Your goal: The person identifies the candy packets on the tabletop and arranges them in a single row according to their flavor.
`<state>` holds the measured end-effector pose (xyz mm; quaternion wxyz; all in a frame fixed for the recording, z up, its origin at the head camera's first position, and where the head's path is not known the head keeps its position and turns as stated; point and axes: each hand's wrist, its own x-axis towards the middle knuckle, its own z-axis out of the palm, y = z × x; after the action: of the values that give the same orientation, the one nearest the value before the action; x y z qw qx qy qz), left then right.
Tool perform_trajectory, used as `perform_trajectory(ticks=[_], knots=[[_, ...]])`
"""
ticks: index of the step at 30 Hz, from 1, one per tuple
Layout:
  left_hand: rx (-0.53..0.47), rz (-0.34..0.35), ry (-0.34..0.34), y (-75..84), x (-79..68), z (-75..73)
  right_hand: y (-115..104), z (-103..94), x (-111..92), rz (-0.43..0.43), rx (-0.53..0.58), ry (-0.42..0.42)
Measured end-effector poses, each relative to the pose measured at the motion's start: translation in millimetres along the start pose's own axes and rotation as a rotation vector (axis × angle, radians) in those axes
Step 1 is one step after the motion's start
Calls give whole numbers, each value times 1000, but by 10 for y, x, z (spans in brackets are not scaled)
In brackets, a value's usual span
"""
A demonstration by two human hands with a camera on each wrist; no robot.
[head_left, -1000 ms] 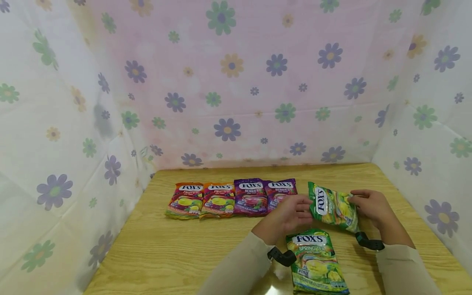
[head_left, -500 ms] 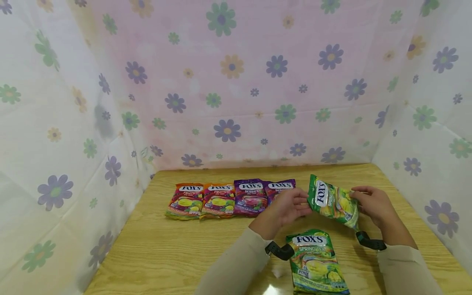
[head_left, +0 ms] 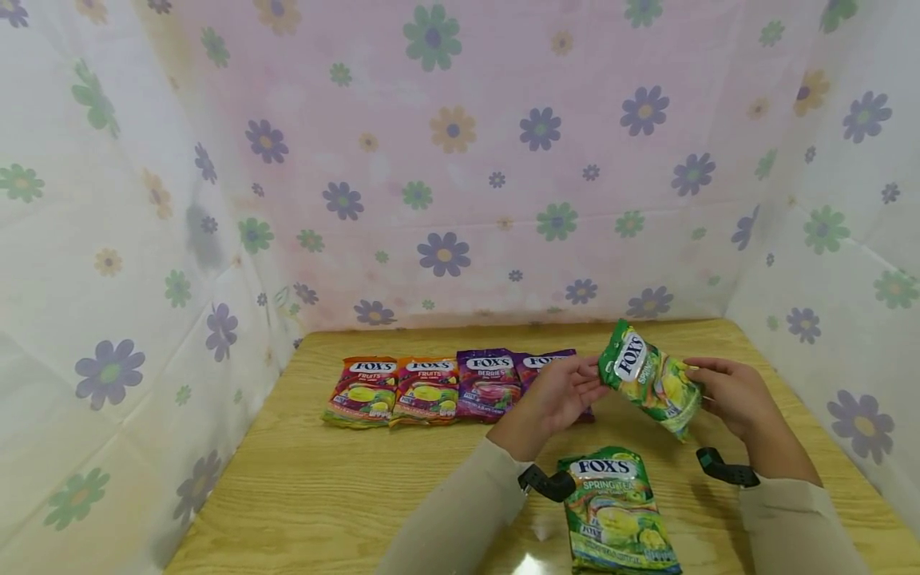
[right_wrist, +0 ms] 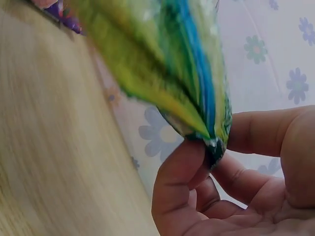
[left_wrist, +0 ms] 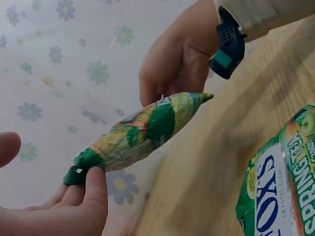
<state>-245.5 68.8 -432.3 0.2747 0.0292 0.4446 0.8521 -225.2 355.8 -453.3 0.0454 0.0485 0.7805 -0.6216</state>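
My right hand (head_left: 736, 399) pinches the edge of a green Fox's Spring Tea candy bag (head_left: 654, 379), held tilted above the table. In the right wrist view, thumb and fingers close on a gathered corner of the bag (right_wrist: 197, 73). At the bag's other end is my left hand (head_left: 549, 399). Its fingers (left_wrist: 93, 191) touch the green end from below, while the thumb (left_wrist: 7, 147) stands apart from it. Another Spring Tea bag (head_left: 618, 511) lies flat on the table nearer to me, under the held one's level.
Two orange-red Fruits bags (head_left: 366, 391) and two purple Berries bags (head_left: 489, 387) lie in a row at the back of the wooden table (head_left: 345, 495). My left hand partly covers the rightmost purple one. Flowered cloth walls (head_left: 460, 184) stand behind and at both sides.
The held Spring Tea bag has risen, and its top end has tilted further upward. My left hand has shifted slightly up with it. The bags on the table have stayed put.
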Motion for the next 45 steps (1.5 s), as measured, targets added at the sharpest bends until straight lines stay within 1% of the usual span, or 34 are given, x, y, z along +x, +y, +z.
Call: perform_trajectory(ticks=[4, 8, 11, 14, 18, 21, 24, 27, 29, 32, 35, 37, 40, 45], knots=[[22, 40, -36, 39, -5, 16, -37, 17, -20, -14, 36, -21], [65, 70, -48, 80, -18, 41, -77, 28, -22, -12, 160, -48], [70, 82, -44, 102, -9, 51, -103, 28, -33, -1, 276, -66], [44, 93, -49, 120, 1, 48, -128, 35, -54, 2, 344, -81], [-31, 88, -63, 139, 0, 53, -150, 41, -82, -5, 393, -102], [-69, 90, -79, 154, -11, 70, -158, 41, -92, -22, 430, -121], [-74, 117, -97, 172, -14, 91, -168, 39, -92, -43, 462, -140], [-54, 147, -92, 187, -8, 100, -185, 40, -97, -60, 470, -153], [-23, 151, -73, 195, -4, 97, -198, 39, -104, -66, 471, -162], [18, 130, -56, 200, 5, 75, -213, 38, -112, -68, 465, -172], [38, 107, -75, 204, 18, 46, -220, 36, -112, -60, 456, -176], [28, 97, -95, 205, 32, 25, -221, 40, -105, -54, 440, -173], [6, 93, -102, 195, 60, 2, -215, 53, -85, -44, 413, -170], [-40, 71, -74, 162, 100, -24, -207, 91, -53, -28, 376, -171]])
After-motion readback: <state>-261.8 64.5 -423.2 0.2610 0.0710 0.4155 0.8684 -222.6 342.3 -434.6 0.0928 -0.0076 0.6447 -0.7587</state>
